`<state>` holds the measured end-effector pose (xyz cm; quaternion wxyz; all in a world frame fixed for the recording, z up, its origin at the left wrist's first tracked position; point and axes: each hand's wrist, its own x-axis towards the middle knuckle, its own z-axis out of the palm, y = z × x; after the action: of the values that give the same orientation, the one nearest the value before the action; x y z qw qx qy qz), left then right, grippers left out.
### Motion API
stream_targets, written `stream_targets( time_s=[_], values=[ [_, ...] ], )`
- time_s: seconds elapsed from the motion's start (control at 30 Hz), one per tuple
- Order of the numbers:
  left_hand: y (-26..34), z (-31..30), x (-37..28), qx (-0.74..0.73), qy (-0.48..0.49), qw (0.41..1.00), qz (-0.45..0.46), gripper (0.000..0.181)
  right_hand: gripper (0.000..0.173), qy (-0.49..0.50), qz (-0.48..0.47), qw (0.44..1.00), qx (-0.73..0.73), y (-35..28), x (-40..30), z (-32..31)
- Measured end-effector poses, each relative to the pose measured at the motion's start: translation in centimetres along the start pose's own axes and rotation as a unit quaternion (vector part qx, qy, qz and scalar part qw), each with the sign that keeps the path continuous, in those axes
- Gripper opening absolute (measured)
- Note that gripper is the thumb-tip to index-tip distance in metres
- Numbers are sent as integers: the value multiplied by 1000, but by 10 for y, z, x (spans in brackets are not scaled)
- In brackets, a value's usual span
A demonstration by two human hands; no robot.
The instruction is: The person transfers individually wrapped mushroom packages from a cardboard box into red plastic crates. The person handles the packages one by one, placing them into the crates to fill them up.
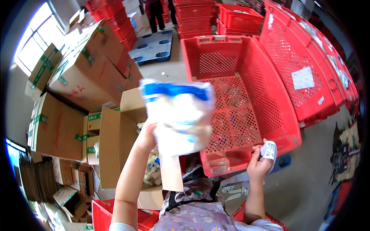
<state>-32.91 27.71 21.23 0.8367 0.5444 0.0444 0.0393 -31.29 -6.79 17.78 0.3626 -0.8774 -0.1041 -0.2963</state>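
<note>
My left hand [147, 135] grips the left side of a white and blue plastic package [179, 118], blurred, held up between an open cardboard box and a red perforated plastic crate [274, 98]. My right hand [260, 161] is at the near right edge of the crate, with a white printed label or strip of labels [269, 150] held against its fingers and back. The crate's visible floor shows only its mesh. In the open cardboard box [109, 147], to the left, lie several white and blue packages [153, 170], partly hidden behind my left forearm.
Stacked cardboard cartons [83, 69] rise at the left. More red crates [300, 69] stand at the right, and stacked ones [193, 17] at the back. A grey-blue plastic pallet [153, 46] lies on the floor near a standing person [154, 14].
</note>
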Motion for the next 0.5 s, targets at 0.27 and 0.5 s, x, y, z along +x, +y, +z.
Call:
stream_targets(
  time_s=[0.27, 0.5],
  values=[
    [-41, 175, 106, 769, -264, 582, 15, 68, 25, 0, 67, 997, 28, -10, 2, -6],
    [-164, 147, 130, 774, -539, 296, -150, 33, 27, -37, 105, 991, 70, -8, -15, 0]
  ],
)
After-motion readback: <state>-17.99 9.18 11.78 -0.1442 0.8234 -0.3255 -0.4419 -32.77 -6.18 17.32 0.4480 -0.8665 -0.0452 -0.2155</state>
